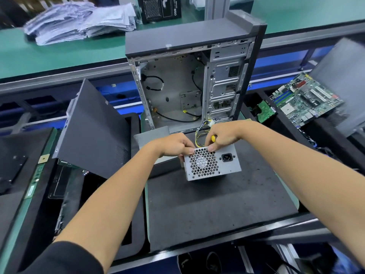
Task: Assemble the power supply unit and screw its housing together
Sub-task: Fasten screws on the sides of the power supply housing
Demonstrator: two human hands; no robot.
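A grey metal power supply unit (221, 165) stands on the black foam mat (217, 204), its honeycomb fan grille and black power socket facing me. A bundle of yellow and black wires (200, 133) leaves its far side. My left hand (173, 144) grips the unit's top left edge with curled fingers. My right hand (223, 136) holds a yellow-handled screwdriver (213, 138) over the top edge; its tip is hidden behind the fingers.
An open computer case (197, 80) stands upright just behind the unit. A dark side panel (92, 131) leans at the left. A green motherboard (306, 99) and a hard drive (263, 111) lie at the right. Folded cloths (79, 20) are stacked at the far left.
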